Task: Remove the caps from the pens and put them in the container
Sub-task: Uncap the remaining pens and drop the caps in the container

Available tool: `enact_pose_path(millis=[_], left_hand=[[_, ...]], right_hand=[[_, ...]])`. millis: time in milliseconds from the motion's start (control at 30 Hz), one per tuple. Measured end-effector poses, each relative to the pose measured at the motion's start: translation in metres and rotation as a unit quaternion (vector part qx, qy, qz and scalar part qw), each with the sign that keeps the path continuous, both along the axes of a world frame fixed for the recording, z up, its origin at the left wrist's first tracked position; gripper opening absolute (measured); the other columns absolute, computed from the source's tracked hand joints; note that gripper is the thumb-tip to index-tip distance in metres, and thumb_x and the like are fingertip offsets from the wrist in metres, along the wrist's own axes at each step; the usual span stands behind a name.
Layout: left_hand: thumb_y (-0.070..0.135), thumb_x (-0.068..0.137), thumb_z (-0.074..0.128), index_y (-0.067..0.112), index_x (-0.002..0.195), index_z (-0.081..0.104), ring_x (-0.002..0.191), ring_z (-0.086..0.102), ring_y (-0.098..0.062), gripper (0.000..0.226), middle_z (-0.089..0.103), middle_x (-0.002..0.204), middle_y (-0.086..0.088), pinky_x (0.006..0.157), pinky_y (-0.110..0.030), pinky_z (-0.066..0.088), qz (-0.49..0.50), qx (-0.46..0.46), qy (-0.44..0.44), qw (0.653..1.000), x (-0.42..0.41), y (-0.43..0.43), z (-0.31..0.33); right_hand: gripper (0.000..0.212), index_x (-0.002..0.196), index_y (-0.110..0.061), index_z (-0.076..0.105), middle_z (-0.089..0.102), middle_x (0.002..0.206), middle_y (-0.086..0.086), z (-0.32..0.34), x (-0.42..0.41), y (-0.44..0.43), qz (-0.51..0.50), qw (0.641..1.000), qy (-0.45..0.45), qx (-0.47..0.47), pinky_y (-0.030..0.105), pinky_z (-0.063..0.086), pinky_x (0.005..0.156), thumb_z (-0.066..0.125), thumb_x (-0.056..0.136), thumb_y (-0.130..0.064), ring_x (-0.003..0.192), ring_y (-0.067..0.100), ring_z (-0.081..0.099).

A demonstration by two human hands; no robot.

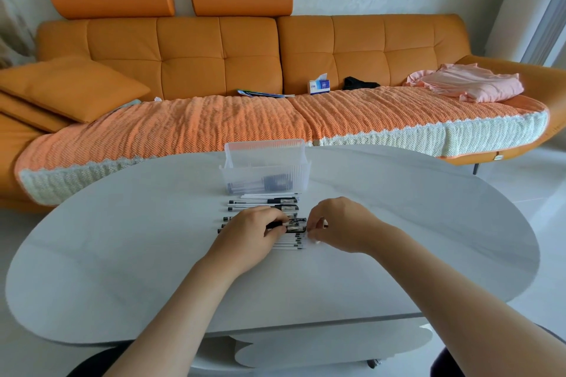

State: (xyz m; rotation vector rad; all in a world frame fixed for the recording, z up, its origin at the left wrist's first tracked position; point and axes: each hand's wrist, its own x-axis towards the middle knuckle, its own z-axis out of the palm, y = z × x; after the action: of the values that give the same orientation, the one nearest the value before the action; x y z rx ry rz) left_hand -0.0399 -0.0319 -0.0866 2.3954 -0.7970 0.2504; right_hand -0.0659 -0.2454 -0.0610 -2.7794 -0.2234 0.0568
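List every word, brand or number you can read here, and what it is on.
Nothing here reads clearly.
Tissue box: blue print, too blurred to read.
Pens: marks on the barrels, too small to read.
Booklet: cover too blurred to read.

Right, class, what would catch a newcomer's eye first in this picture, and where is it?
The long orange sofa fills the back of the room. Nearer, on the white table, both hands meet over a row of pens: the left hand and right hand hold one pen between them. A clear container stands just beyond the row.
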Motion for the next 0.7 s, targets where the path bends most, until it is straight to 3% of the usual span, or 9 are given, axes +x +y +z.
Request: enact_pose_path(millis=[233,367,700], left_hand=[[0.027,0.091,0.064,0.027,0.106,0.07,0.093,0.059,-0.003,0.016,0.067,0.098,0.016,0.083,-0.028,0.05,-0.001,-0.013,0.003,1.0,-0.001,0.001,0.001],[0.027,0.091,0.063,0.027,0.105,0.069,0.091,0.059,-0.003,0.015,0.066,0.097,0.016,0.081,-0.029,0.05,-0.002,-0.012,0.0,1.0,-0.002,0.001,0.002],[0.036,0.091,0.063,0.035,0.105,0.068,0.088,0.059,0.0,0.015,0.065,0.093,0.019,0.078,-0.031,0.052,-0.022,-0.011,0.021,0.999,-0.002,0.0,0.001]], right_hand=[[0.006,0.092,-0.028,0.073,0.069,0.089,-0.016,0.003,-0.003,0.006,0.004,0.99,-0.065,0.125,0.009,0.037,0.058,0.07,0.087,-0.028,0.067,-0.015,0.054],[0.007,0.091,-0.024,0.075,0.069,0.086,-0.015,0.001,-0.003,0.009,0.011,0.981,-0.077,0.178,0.007,0.039,0.057,0.076,0.084,-0.022,0.064,-0.008,0.056],[0.005,0.089,-0.024,0.074,0.07,0.084,-0.011,-0.002,-0.005,0.016,0.04,0.978,-0.078,0.188,0.008,0.04,0.059,0.076,0.085,-0.026,0.064,-0.008,0.056]])
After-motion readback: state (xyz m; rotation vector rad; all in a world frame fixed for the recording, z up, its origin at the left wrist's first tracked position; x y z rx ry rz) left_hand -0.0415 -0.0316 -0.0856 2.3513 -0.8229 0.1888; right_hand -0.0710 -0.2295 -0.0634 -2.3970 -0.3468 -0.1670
